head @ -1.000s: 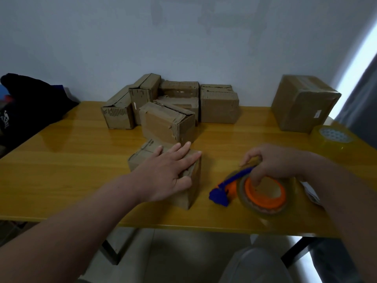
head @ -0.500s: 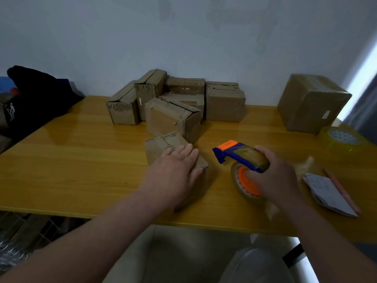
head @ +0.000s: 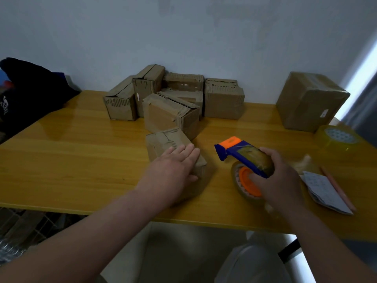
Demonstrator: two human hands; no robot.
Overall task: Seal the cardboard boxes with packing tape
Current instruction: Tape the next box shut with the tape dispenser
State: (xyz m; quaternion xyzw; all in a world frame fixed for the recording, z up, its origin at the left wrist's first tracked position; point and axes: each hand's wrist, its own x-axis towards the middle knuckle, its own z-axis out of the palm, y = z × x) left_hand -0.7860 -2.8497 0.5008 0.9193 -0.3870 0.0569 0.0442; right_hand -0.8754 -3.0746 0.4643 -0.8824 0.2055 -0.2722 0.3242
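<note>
A small cardboard box point(head: 165, 142) lies near the front of the yellow wooden table point(head: 71, 152). My left hand point(head: 173, 170) lies flat on top of it with the fingers straight. To its right my right hand point(head: 279, 180) grips a blue and orange tape dispenser point(head: 240, 158) holding a roll of clear tape, its orange-tipped head pointing towards the box. Dispenser and box are apart. The box's near side is hidden by my hand.
Several small cardboard boxes point(head: 171, 111) are heaped at the table's back. A larger box point(head: 310, 101) stands at the back right, a spare tape roll point(head: 336, 137) in front of it. Folded paper point(head: 324, 188) and a pencil point(head: 336, 186) lie at the right. A dark bag point(head: 30, 90) sits left.
My right hand picked up the dispenser from lying on the table and turned it upright, head towards the box. My left hand stayed flat on the box.
</note>
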